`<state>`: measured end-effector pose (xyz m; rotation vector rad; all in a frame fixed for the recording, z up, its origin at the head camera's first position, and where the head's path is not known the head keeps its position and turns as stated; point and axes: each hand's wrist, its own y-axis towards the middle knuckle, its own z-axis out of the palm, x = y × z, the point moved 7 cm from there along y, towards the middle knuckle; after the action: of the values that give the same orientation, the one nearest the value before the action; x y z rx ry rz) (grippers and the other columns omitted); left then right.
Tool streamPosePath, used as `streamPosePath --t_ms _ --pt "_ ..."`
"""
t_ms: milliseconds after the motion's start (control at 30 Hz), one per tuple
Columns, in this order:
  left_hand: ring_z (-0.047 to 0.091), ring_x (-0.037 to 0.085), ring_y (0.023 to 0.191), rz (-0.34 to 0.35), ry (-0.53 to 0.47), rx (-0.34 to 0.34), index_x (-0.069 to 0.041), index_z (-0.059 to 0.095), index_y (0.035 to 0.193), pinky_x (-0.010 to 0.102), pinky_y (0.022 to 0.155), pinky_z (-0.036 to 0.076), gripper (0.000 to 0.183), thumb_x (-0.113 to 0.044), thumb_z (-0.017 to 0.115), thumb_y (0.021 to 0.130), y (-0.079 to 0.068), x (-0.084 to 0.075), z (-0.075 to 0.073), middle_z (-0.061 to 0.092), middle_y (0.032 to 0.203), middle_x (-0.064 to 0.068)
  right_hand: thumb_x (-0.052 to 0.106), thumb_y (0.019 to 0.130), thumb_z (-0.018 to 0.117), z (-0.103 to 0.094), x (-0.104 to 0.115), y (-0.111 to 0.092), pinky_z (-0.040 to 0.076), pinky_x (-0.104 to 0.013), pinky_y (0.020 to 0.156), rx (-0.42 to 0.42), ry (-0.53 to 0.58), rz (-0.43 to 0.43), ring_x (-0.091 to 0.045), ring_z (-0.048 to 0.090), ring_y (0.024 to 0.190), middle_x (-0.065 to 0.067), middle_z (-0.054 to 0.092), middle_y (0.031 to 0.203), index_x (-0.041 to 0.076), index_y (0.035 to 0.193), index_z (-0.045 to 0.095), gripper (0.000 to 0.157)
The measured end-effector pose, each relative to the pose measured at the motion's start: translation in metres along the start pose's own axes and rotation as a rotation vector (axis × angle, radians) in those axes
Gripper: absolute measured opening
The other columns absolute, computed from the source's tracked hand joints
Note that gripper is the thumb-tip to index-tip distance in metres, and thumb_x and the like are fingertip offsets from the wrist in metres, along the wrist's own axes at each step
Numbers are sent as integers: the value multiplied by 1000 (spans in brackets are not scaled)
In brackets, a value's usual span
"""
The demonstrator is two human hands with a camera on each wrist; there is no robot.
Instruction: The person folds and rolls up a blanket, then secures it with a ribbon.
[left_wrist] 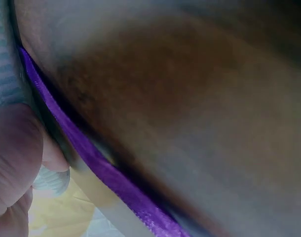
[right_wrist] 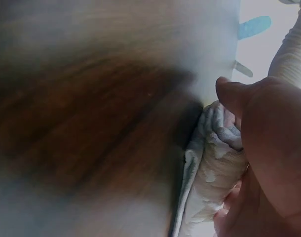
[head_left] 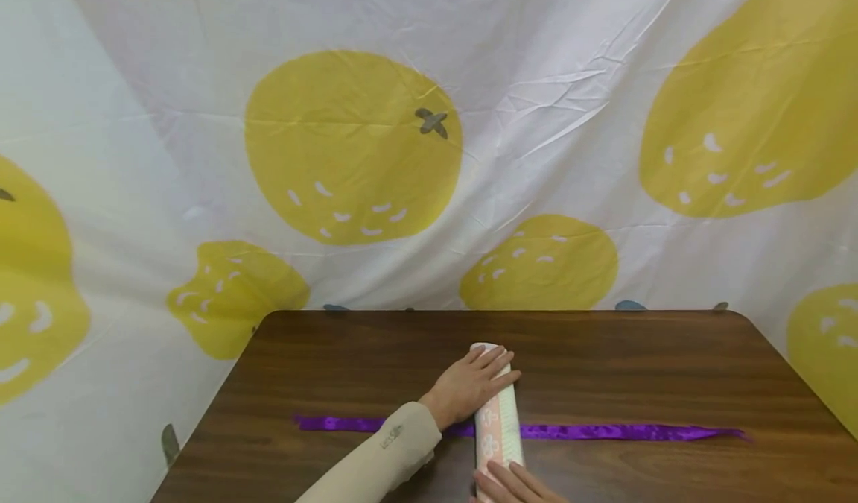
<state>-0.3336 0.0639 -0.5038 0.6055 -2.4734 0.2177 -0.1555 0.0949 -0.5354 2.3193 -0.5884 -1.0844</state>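
A rolled towel (head_left: 494, 422), pale with a peach band and white flower shapes, lies lengthwise on the table. Under its middle, crosswise, runs a purple satin ribbon (head_left: 603, 432). My left hand (head_left: 464, 389) rests on the roll's far end with fingers stretched over it. At the near end lies my right hand (head_left: 515, 483), its fingers laid across the top and partly cut off by the frame edge. Seen from the right wrist, the roll's layered end (right_wrist: 222, 131) shows beside my thumb (right_wrist: 232, 94). The left wrist view has the ribbon (left_wrist: 98, 168) flat on the wood beside the roll.
The dark wood-grain table (head_left: 348, 361) has rounded far corners. Right behind it hangs a white cloth (head_left: 536, 138) printed with large yellow fruit. Both ribbon ends stretch out to the left and right of the roll.
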Motion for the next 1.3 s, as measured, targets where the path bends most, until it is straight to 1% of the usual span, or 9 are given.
streamPosePath --t_ms 267,500,667,733,833,900,1000,1167,1300 --pt "18 19 151 -1 -6 -30 -29 27 157 37 121 22 59 -12 46 104 -1 0 -2 22 164 1 38 107 28 2 1 -1 21 -41 121 19 -21 -5 -25 39 142 -11 43 153 14 151 40 52" --pt "15 20 152 -27 34 -10 -31 20 158 39 121 20 68 -19 55 101 -3 4 -2 17 166 1 39 107 28 -2 -2 5 21 -41 121 21 43 14 -27 35 145 -13 44 152 10 147 45 52" --pt "19 20 151 -37 10 -31 -30 19 159 39 121 21 70 -19 57 101 -8 8 -8 21 165 2 43 108 22 -6 -5 10 16 -41 122 33 79 34 -27 23 150 -15 28 160 7 154 33 60" --pt "21 20 151 -41 -1 -36 -29 18 159 39 121 22 72 -19 58 100 -10 10 -10 23 164 2 45 108 23 -9 -8 14 16 -40 122 13 83 44 -26 22 150 -14 26 161 13 152 39 57" --pt "23 19 150 -55 -13 -49 -28 19 159 39 120 23 74 -21 62 98 -15 15 -12 26 163 2 48 107 25 -17 -18 20 15 -39 122 8 122 68 -23 24 149 -13 40 154 21 141 54 52" --pt "26 19 149 -68 -24 -63 -28 22 158 39 120 24 74 -21 63 97 -18 20 -12 29 162 2 52 106 30 -22 -27 23 12 -37 123 28 185 79 -22 30 145 -11 51 144 26 131 61 48" --pt "30 20 148 -93 -60 -83 -28 26 157 39 119 26 71 -20 64 97 -25 28 -12 33 160 2 57 103 34 -30 -43 24 6 -35 123 72 279 94 -24 41 133 -11 58 133 22 128 63 52" --pt "41 22 140 -144 -162 -107 -24 32 154 38 115 34 74 -21 72 91 -43 45 -9 41 154 6 63 97 43 -43 -70 19 2 -30 122 105 363 123 -29 47 120 -15 56 133 15 129 62 60" --pt "51 25 129 -190 -295 -176 -16 44 147 37 104 46 66 -12 71 87 -67 65 -7 51 144 12 54 94 59 -54 -89 13 7 -26 120 133 435 186 -27 49 119 -12 55 135 15 126 64 51"
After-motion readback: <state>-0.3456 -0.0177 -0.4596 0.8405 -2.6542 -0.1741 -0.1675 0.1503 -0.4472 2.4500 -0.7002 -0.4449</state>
